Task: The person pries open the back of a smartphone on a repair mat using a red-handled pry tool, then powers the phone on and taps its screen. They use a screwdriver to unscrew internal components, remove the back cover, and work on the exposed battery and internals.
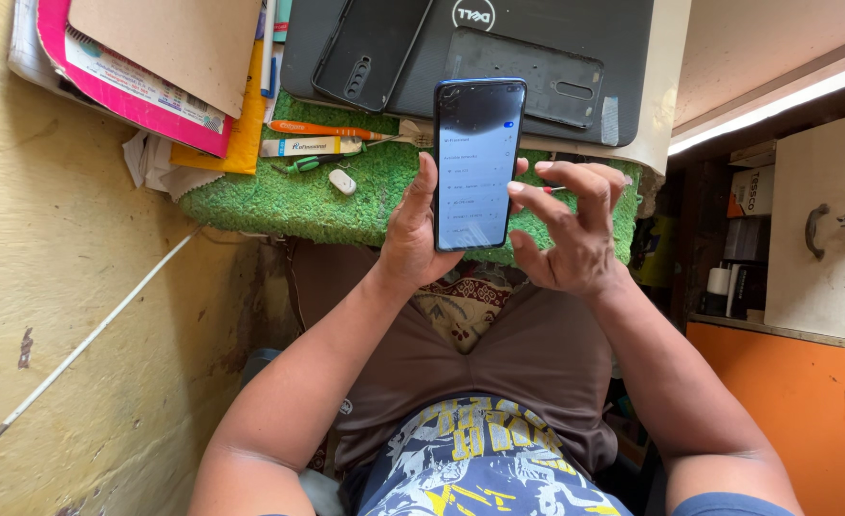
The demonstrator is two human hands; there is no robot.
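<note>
My left hand (411,234) holds a dark smartphone (476,162) upright, its lit screen facing me with a list on it. My right hand (572,225) hovers just to the right of the phone, fingers spread, the index fingertip touching the phone's right edge. A small red-tipped thin object (553,189) shows between the fingers of that hand. Both hands are above my lap and the near edge of a green fuzzy mat (327,205).
On the mat lie an orange pen (319,129), a white tube (308,146), a small white piece (342,181). Behind are a closed black laptop (575,38) with a phone case (370,48) and back cover (528,81), and stacked papers (155,67). Yellow wall left; orange cabinet (786,382) right.
</note>
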